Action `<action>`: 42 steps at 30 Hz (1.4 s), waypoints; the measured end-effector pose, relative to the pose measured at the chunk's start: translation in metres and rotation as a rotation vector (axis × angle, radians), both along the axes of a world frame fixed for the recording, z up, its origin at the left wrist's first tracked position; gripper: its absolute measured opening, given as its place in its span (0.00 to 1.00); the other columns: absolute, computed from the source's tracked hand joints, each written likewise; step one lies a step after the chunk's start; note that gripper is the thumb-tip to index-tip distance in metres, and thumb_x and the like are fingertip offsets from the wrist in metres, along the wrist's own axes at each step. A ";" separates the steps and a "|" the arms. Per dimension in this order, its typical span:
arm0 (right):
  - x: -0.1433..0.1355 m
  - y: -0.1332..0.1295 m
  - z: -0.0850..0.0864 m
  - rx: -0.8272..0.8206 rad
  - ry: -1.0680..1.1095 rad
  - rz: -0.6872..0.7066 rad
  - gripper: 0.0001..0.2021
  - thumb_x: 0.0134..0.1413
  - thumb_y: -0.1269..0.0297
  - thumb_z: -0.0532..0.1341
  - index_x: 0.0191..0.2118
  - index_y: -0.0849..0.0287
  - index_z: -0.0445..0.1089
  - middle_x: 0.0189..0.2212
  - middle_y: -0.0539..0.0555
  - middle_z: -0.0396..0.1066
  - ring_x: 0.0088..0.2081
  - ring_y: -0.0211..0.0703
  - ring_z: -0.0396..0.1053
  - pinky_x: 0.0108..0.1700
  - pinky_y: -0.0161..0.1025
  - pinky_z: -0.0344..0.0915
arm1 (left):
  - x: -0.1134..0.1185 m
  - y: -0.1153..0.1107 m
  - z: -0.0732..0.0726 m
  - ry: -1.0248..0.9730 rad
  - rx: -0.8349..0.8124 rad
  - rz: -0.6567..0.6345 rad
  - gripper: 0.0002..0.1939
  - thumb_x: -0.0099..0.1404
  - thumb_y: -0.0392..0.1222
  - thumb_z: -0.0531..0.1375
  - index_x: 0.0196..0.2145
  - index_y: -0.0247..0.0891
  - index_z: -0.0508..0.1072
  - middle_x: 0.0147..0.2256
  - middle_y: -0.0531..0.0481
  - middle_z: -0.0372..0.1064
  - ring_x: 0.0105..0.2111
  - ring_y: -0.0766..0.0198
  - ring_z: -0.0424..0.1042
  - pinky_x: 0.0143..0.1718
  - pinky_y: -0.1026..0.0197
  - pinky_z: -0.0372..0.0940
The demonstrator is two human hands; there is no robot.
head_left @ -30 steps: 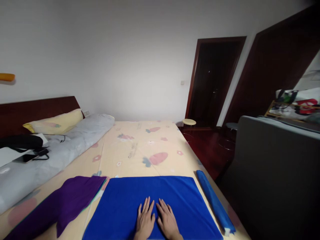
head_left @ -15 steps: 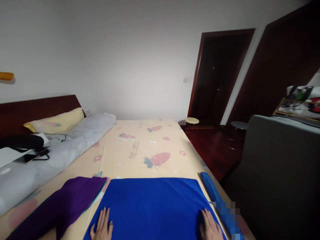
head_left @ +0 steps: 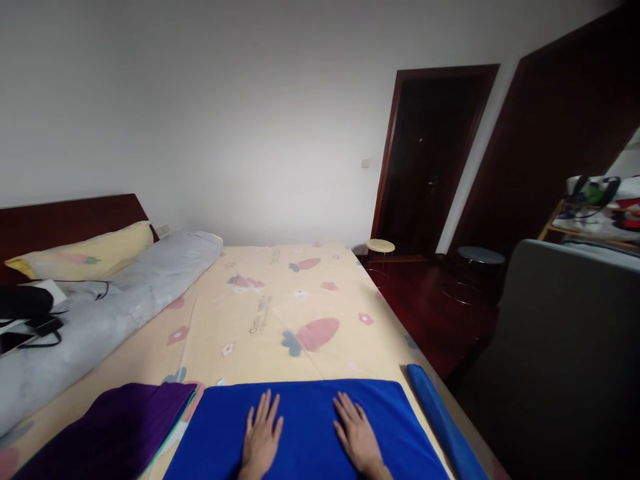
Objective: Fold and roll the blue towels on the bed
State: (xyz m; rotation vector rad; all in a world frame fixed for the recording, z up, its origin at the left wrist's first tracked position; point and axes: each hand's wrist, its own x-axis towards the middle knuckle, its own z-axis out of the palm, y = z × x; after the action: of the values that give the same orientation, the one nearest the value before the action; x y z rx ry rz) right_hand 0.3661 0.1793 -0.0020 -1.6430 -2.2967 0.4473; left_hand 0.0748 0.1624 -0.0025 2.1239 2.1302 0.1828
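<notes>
A bright blue cloth [head_left: 305, 427] lies spread flat on the bed, its near part running out of the bottom of the view. My left hand [head_left: 261, 433] rests palm down on the left half of it, fingers stretched out. Palm down too, my right hand [head_left: 356, 430] lies on the right half, fingers extended and a little apart. Neither hand grips anything. Beside the cloth on the left is a crumpled purple cloth [head_left: 110, 433] with a green edge. Along its right side runs a narrow blue roll or folded strip of fabric [head_left: 443, 420].
The bed [head_left: 280, 280] has a cream sheet with strawberries and flowers. Grey bedding [head_left: 150, 287], a yellow pillow [head_left: 100, 250] and black items with cables [head_left: 45, 323] are at left. Right of the bed are two stools [head_left: 380, 246] and a dark grey panel [head_left: 565, 360].
Both hands have moved inward from the blue cloth's side edges and farther up it, now closer together. The camera view has shifted slightly.
</notes>
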 end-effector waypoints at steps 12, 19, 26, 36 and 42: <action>0.147 0.033 -0.039 0.042 -0.272 -0.406 0.32 0.60 0.48 0.42 0.65 0.60 0.50 0.67 0.55 0.47 0.67 0.47 0.43 0.65 0.53 0.47 | -0.151 0.018 -0.004 0.124 -0.045 0.412 0.32 0.68 0.53 0.38 0.67 0.40 0.40 0.69 0.49 0.36 0.68 0.60 0.38 0.66 0.42 0.38; 0.019 0.034 0.001 0.059 -0.174 -0.233 0.29 0.59 0.66 0.40 0.66 0.62 0.49 0.67 0.55 0.46 0.67 0.47 0.42 0.66 0.53 0.44 | -0.018 0.020 0.000 0.134 0.119 0.088 0.28 0.69 0.40 0.37 0.66 0.42 0.45 0.68 0.51 0.40 0.67 0.61 0.41 0.66 0.48 0.43; -0.082 0.025 0.013 -0.098 0.012 0.075 0.27 0.62 0.58 0.43 0.66 0.54 0.48 0.67 0.51 0.45 0.68 0.45 0.41 0.67 0.51 0.42 | 0.072 0.033 -0.012 -0.028 0.004 -0.200 0.27 0.70 0.44 0.39 0.65 0.50 0.41 0.67 0.56 0.41 0.67 0.61 0.44 0.66 0.46 0.45; 0.081 0.050 -0.017 0.001 -0.249 -0.433 0.33 0.60 0.46 0.42 0.66 0.57 0.47 0.68 0.54 0.44 0.68 0.48 0.39 0.67 0.54 0.39 | -0.095 0.034 -0.001 0.189 0.004 0.355 0.33 0.67 0.54 0.37 0.66 0.40 0.43 0.69 0.51 0.37 0.68 0.60 0.39 0.66 0.45 0.40; 0.121 0.054 -0.044 0.070 -0.265 -0.577 0.39 0.58 0.42 0.40 0.67 0.63 0.42 0.69 0.57 0.40 0.69 0.49 0.34 0.65 0.53 0.44 | -0.139 0.033 -0.014 0.184 -0.002 0.539 0.39 0.65 0.59 0.34 0.67 0.32 0.40 0.69 0.45 0.34 0.68 0.59 0.36 0.66 0.46 0.41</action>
State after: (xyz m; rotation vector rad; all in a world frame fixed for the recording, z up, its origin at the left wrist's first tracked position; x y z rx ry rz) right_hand 0.4872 0.2329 -0.0462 -2.3172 -1.8324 0.0167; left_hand -0.0643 0.1950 -0.0163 1.5660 2.7646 0.0343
